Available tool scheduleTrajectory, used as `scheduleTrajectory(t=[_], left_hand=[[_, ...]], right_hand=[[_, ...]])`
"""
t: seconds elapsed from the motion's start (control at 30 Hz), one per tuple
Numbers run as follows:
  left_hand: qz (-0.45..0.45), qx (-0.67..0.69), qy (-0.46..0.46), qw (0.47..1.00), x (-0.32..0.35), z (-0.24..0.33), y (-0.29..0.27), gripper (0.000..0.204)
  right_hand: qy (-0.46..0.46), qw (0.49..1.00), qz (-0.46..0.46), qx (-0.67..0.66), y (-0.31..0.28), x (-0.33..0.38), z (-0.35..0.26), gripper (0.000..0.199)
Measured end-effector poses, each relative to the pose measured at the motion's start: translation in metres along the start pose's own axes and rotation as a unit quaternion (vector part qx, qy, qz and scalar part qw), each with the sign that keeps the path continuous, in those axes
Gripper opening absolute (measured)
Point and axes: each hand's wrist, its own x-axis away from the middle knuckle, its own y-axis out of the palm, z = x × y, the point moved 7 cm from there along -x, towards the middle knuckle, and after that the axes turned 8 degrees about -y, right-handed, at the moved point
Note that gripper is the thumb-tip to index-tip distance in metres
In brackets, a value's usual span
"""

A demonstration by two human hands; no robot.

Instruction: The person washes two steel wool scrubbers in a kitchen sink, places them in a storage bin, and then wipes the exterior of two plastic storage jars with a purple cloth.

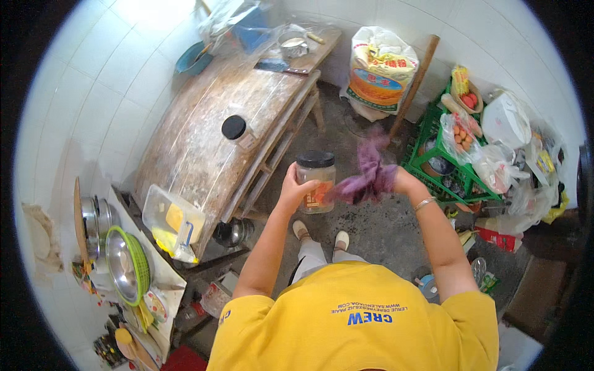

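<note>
My left hand [293, 185] grips a clear plastic jar [316, 183] with a black lid, held upright at chest height. My right hand [399, 181] clutches a purple cloth [369, 174] and presses it against the jar's right side. A thin bracelet [424, 203] circles my right wrist. Below the jar I see my feet [320, 235] on the grey concrete floor.
A worn wooden table [216, 133] stands to the left with a black-lidded jar [235, 128] and a clear plastic box [173, 224] on it. Green crates [445, 157] with bagged food sit right. A printed sack [378, 71] and a wooden stick [413, 86] lean on the tiled wall. Pots [127, 263] lie lower left.
</note>
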Motion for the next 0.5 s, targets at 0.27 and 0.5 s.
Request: scheduleTrajectory(t=[0.27,0.5], left_hand=[[-0.024,-0.165,0.162,0.973,0.016,0.031,0.033,0.097],[-0.014,-0.236,0.198,0.951,0.013,0.044,0.064,0.093]], right_hand=[[0.053,0.939,0.215,-0.263,-0.041,0.019,-0.008,0.025],[-0.311,0.928,0.148,0.141,-0.059,0.032,-0.184,0.048]])
